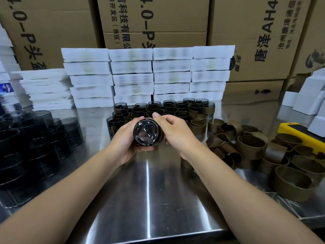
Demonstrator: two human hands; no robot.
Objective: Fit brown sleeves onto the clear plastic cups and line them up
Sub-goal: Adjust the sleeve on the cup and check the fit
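Table: a bare stainless steel table [149, 199] lay nearest, its near edge at the bottom, with both bare forearms reaching over it toward the middle.
Near-left stock: a crowd of dark-tinted clear plastic cups [35, 147] without sleeves stood upright and packed together at the left edge.
Far-left stack: flat white foam sheets [45, 85] were piled behind those cups.
Left hand: the left hand [123, 143] cradled the held cup from the left and below, fingers curled under it.
Held cup: one clear plastic cup [146, 132] lay on its side above the table's middle, its round base facing the camera. Whether a sleeve was on it could not be told.
Right hand: the right hand [175, 131] gripped the same cup from the right, thumb tip on its upper edge and fingers wrapped round its far side.
Finished group: cups wearing brown sleeves [163, 110] stood upright in tight rows just beyond the hands.
Far middle: stacks of white foam trays [151, 76] rose behind that group, with printed brown cardboard cartons [154, 20] behind them.
Loose sleeves: a heap of brown ring-shaped sleeves [251, 147] sprawled at the right, some upright and some tipped.
Far right: a yellow block-shaped device [299, 132] lay beyond the heap, near small white boxes [309, 95].
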